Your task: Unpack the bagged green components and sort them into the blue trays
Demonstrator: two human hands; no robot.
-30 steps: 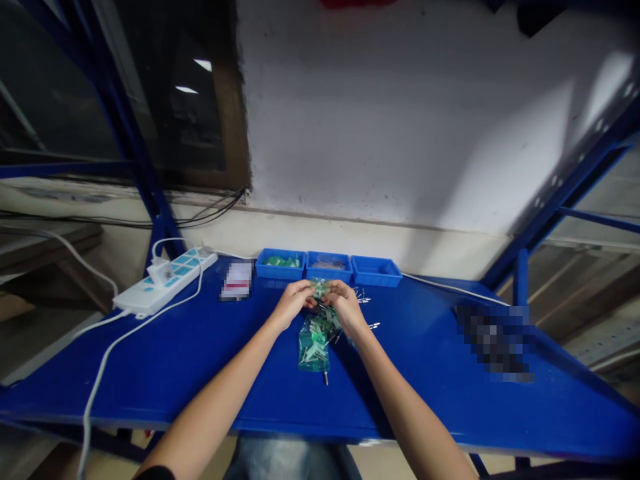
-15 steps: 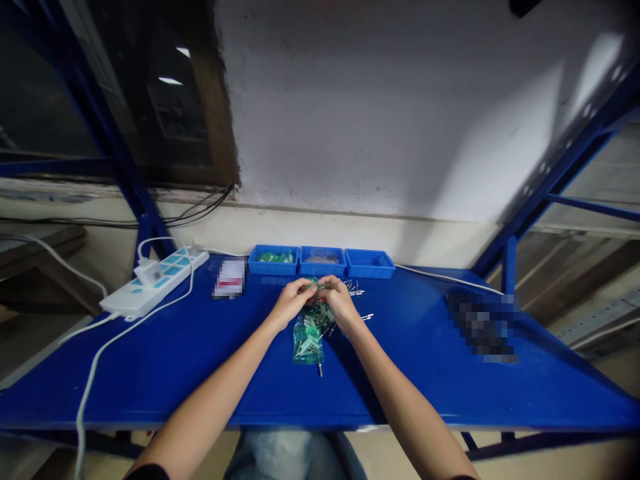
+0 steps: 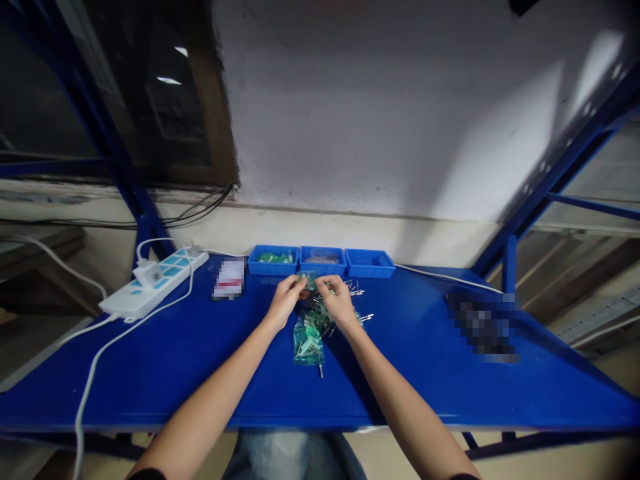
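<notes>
Green plastic bag [image 3: 307,280] hangs between two hands above the bench [image 3: 425,373], its left side pinched in the left hand's [image 3: 284,301] grip, its right at the right hand's [image 3: 340,301] bent fingers (their hold cannot be told); long axis unclear, metal pins [image 3: 325,322] piled nearer the body

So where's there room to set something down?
Tabletop looks bare between left forearm and white cable, and between right forearm and blurred dark object. Crowded: around left hand and right hand, with a green bag and loose shiny pins.
</notes>
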